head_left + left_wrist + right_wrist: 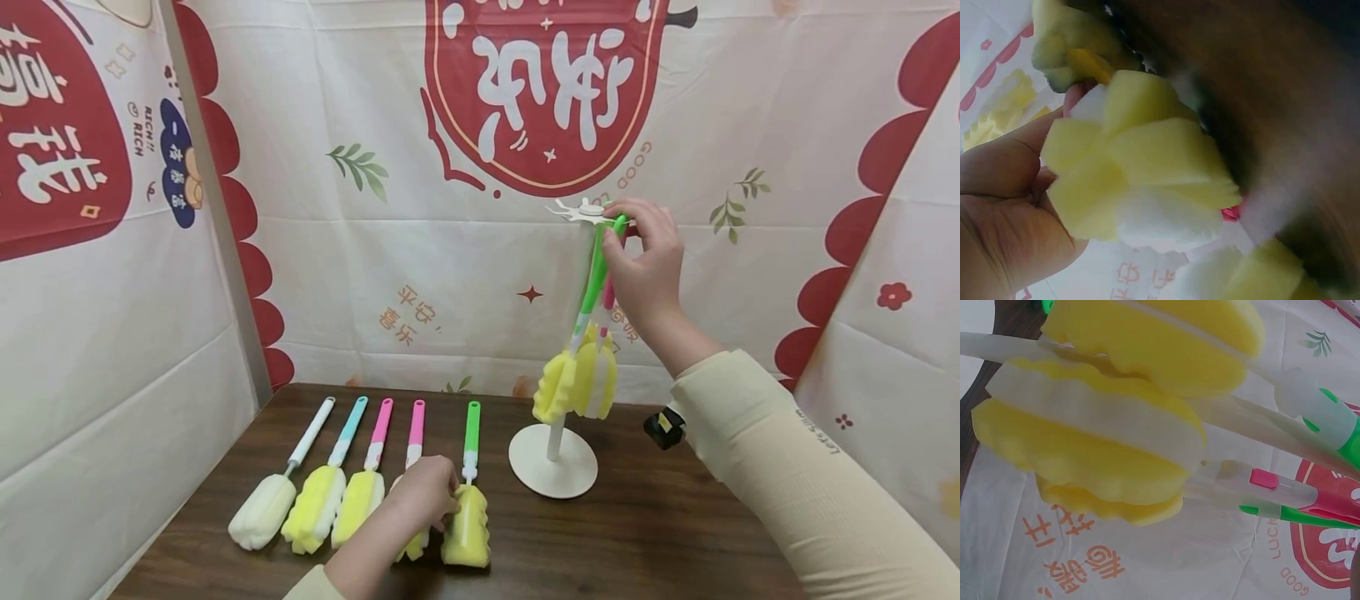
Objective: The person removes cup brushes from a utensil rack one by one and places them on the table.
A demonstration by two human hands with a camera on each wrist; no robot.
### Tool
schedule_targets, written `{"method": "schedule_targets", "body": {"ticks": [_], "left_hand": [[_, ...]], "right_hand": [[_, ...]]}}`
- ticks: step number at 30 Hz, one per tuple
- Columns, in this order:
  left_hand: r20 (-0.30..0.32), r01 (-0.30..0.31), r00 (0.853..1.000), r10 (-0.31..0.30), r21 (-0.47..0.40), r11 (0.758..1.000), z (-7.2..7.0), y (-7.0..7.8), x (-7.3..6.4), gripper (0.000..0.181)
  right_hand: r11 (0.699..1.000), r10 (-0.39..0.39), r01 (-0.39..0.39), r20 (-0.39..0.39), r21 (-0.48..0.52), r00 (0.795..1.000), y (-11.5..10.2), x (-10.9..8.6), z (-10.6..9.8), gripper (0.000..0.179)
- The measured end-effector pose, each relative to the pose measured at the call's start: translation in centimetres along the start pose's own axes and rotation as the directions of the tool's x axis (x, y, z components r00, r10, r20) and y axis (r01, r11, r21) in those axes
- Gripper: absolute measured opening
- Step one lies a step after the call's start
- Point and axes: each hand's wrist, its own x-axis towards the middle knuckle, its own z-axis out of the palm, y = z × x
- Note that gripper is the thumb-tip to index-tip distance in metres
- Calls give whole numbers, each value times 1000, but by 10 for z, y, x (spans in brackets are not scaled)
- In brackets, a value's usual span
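Observation:
My right hand (647, 254) is up at the white hook top (588, 212) of a stand. Its thumb and fingers pinch the upper end of a green-handled sponge brush (597, 267), whose yellow sponge hangs down. Beside it hang a pink-handled sponge brush (1282, 487) and another green-handled one (1310, 517). My left hand (423, 492) is low over the table, between a pink-handled sponge brush (416, 425) and a lying green-handled one (467, 525), fingertips at the latter's sponge. In the left wrist view, a yellow-and-white sponge (1147, 156) hides most fingers; I cannot tell their grip.
Left of that hand lie a white brush (262, 508), a blue-handled one (315, 504) and a pink-handled one (360, 504), handles pointing away. The stand's round white base (553, 475) rests on the dark wooden table (637, 533). A printed cloth (337, 292) hangs behind.

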Motion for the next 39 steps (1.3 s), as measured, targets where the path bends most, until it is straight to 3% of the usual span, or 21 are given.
{"method": "schedule_targets", "body": {"ticks": [11,15,19,29,39], "left_hand": [[-7,33,999,-32,134,990,-1,1,-1,14],[-18,16,1000,-13,164,986,-1,2,-3,11],[-30,-5,999,11,174,985,0,2,-3,10],[-61,34,998,-24,171,985,1,2,1,11],[-90,18,996,3,235,972,-1,5,-5,10]], "right_hand": [[1000,15,-15,14,-9,1000,-2,-1,0,26],[1000,9,-8,18,-17,1000,-3,-1,-1,27],[1000,2,-2,18,-22,1000,-3,-1,-1,26],[1000,4,-3,30,-26,1000,-3,-1,-3,25],[999,2,1,74,-47,997,-3,0,-7,24]]}}
